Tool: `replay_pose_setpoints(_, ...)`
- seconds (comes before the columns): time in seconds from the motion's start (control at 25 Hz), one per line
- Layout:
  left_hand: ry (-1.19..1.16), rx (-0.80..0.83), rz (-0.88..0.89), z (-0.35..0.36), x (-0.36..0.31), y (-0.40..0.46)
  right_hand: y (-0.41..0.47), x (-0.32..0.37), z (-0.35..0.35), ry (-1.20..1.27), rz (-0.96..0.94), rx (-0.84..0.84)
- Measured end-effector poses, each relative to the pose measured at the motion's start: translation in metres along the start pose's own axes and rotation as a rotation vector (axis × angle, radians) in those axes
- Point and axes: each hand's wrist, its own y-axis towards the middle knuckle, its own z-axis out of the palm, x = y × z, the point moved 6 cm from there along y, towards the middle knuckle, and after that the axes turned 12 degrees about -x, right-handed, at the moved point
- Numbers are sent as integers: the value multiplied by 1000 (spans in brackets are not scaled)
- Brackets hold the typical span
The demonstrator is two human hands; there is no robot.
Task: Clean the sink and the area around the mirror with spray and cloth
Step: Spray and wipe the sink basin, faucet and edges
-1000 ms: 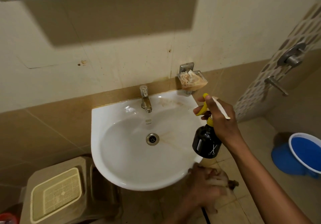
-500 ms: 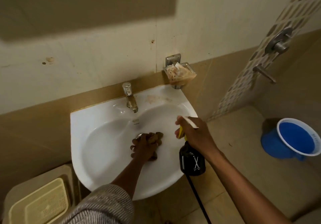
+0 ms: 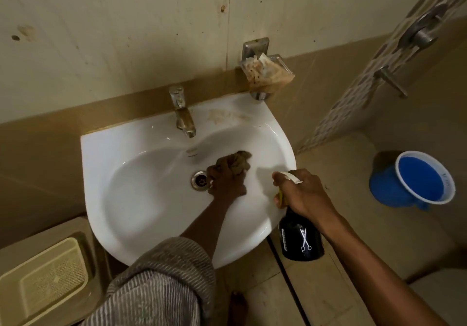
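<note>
**Scrubbing the basin beside the drain**

Pressing a crumpled brown cloth (image 3: 240,161) against the inner wall of the white ceramic wall-mounted sink (image 3: 141,199), the left hand (image 3: 225,179) is clenched around the fabric, just to the right of the round metal drain (image 3: 200,179) and touching the bowl. A grey striped sleeve (image 3: 161,282) covers the upper part of that arm. The right hand (image 3: 302,193) has its grip wrapped around the neck of a black spray bottle with a white scissors print (image 3: 300,239); the bottle hangs over the sink's right front rim, its yellow and white trigger head partly hidden by the fingers. A tarnished metal tap (image 3: 182,112) stands at the back of the basin, and a brownish stain marks the ledge to its right. Above that ledge, a clear wall-mounted soap dish holding crumpled wrappers (image 3: 266,71) is fixed to the tiles. A blue plastic bucket with a white rim (image 3: 414,181) sits on the floor well to the right, and a beige plastic stool (image 3: 45,280) stands below the sink's left side
</note>
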Motion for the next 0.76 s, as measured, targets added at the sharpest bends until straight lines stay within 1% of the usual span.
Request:
replay_pose_setpoints(0.12,-34,-26,-83,25,-26,1,6,5,-14,12,-55,-13)
replay_pose_setpoints(0.16,-69,-9,-93,31,-36,-1,8,6,-20,13,-79,-27)
replay_pose_setpoints(0.24,-281,85,-64,42,-61,-13,13,11,-36,62,-110,-61)
replay_pose_setpoints(0.32,-499,216,-33,46,-79,-36,17,22,-53,117,-141,-112)
replay_pose_setpoints(0.4,-594,335,-33,38,-82,-61,21,34,-68,208,-123,-169)
replay_pose_setpoints(0.44,-604,393,-8,31,-81,-71,21,41,-74,276,-96,-183)
replay_pose_setpoints(0.48,-576,440,68,22,-78,-82,19,49,-79,319,-83,-194)
replay_pose_setpoints(0.56,-422,512,304,4,-67,-95,18,67,-85,337,-115,-202)
replay_pose_setpoints(0.6,-376,556,352,-3,-60,-101,17,75,-85,348,-137,-199)
replay_pose_setpoints(0.68,-333,657,384,-19,-43,-108,13,90,-81,376,-179,-170)
replay_pose_setpoints(0.76,-210,785,433,-40,-28,-106,8,98,-74,375,-203,-143)
